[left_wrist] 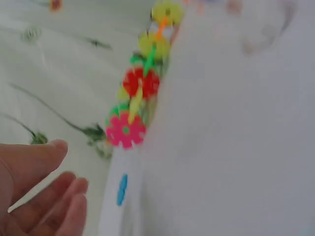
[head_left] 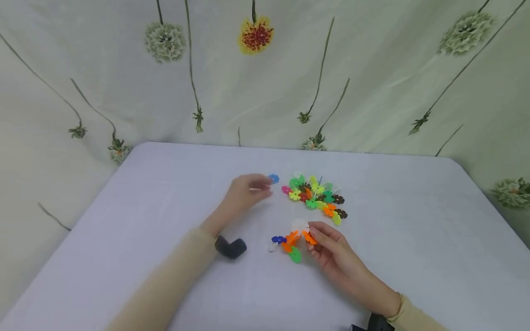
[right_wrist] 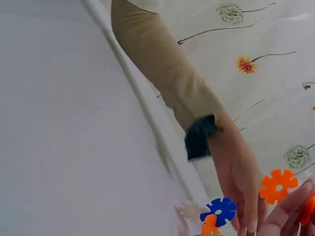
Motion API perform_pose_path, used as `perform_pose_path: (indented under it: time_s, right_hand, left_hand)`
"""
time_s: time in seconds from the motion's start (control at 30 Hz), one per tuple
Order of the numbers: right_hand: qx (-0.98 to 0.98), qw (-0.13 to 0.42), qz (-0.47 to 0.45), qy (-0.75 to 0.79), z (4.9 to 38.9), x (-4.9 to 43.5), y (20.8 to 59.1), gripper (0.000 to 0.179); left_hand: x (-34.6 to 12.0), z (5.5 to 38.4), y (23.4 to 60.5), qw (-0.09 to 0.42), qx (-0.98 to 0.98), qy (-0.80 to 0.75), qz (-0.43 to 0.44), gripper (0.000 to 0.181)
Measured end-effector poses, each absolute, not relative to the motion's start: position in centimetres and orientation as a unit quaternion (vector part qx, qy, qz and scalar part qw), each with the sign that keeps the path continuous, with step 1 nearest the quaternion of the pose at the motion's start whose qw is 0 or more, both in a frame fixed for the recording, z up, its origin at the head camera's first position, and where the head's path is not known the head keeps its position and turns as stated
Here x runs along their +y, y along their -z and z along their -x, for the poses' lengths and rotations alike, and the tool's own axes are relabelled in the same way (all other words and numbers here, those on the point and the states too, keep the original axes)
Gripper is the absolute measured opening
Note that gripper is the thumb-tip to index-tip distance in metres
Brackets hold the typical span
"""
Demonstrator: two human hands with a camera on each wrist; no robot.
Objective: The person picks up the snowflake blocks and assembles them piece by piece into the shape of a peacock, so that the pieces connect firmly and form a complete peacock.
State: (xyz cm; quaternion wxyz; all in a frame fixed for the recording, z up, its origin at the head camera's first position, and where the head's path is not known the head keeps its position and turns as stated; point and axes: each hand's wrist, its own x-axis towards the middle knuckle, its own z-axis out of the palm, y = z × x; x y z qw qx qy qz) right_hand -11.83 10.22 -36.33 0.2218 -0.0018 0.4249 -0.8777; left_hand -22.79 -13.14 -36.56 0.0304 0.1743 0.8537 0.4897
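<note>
My left hand (head_left: pixel 248 191) is over the table with its fingers loosely bent and apart. Just beyond its fingertips lies a light blue notched plastic disc (head_left: pixel 274 179), which appears edge-on in the left wrist view, with a gap between it and the fingers. Thumb and fingers of my right hand (head_left: pixel 337 257) pinch an orange notched disc (head_left: pixel 309 237). This disc belongs to a small cluster of interlocking discs: a white disc (head_left: pixel 300 225), more orange pieces (head_left: pixel 291 240), a dark blue disc (head_left: pixel 279 239), a green disc (head_left: pixel 295 254) and a whitish disc (head_left: pixel 272 247).
Behind the right hand is a heap of multicoloured notched discs (head_left: pixel 312 203), in pink, yellow, green, red, brown and orange. A white-covered table (head_left: pixel 397 239) carries everything. At its back edge hangs a cloth with printed flowers (head_left: pixel 381 92). Each wrist wears a dark device (head_left: pixel 231 248).
</note>
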Motion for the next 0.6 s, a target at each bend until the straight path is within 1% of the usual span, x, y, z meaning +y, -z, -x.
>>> perform_pose_path:
  time_s: [0.1, 0.17, 0.23, 0.3, 0.4, 0.5, 0.6]
  right_hand:
    - [0.438, 0.245, 0.033, 0.864, 11.9, 10.3, 36.3, 0.017]
    - [0.446, 0.255, 0.035, 0.857, 11.9, 10.3, 36.3, 0.022]
    - [0.449, 0.258, 0.024, 0.855, 11.9, 10.2, 36.3, 0.026]
    - [0.443, 0.262, 0.012, 0.857, 11.9, 10.2, 36.2, 0.025]
    - [0.424, 0.272, 0.009, 0.864, 11.9, 10.4, 36.1, 0.017]
    - [0.416, 0.287, 0.015, 0.863, 11.8, 10.6, 36.0, 0.016]
    - [0.431, 0.294, 0.024, 0.853, 11.7, 10.7, 36.1, 0.019]
  left_hand:
    - [-12.8, 26.8, 37.4, 0.038, 0.89, -0.442, -0.105, 0.04]
    - [-12.3, 28.4, 38.0, 0.047, 0.915, -0.39, -0.089, 0.044]
    - [-11.7, 29.4, 38.3, 0.05, 0.93, -0.353, -0.091, 0.04]
    - [-11.2, 29.9, 38.3, 0.042, 0.939, -0.325, -0.104, 0.031]
    - [-10.7, 30.0, 38.1, 0.039, 0.94, -0.319, -0.11, 0.02]
    - [-10.8, 29.6, 38.1, 0.038, 0.939, -0.326, -0.107, 0.02]
    - [-11.3, 28.4, 37.8, 0.033, 0.931, -0.349, -0.102, 0.022]
